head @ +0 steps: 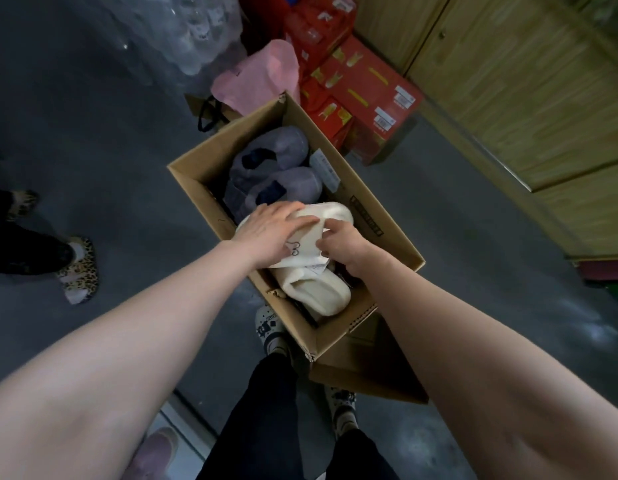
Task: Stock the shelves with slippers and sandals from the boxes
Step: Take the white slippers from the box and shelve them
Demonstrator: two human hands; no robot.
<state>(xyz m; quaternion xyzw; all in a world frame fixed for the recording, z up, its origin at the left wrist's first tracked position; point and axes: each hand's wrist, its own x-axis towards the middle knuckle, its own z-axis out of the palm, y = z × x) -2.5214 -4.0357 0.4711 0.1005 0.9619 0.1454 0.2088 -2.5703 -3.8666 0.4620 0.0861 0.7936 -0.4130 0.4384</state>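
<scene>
In the cardboard box (203,161), the left hand (271,228) lies flat, steadying a cream slipper (335,211); the right hand (338,242) pinches its edge, probably to lift it.

One view only, from a wide-angle camera worn on the person's head. It faced forward and steeply down; straight lines bowed toward the edges. Close range: the open brown cardboard box (224,140) filled mid-frame, aim falling on a cream fleece slipper (335,216) inside. Left lay grey concrete floor (93,133), upper right pale wooden panelling (508,81).
</scene>
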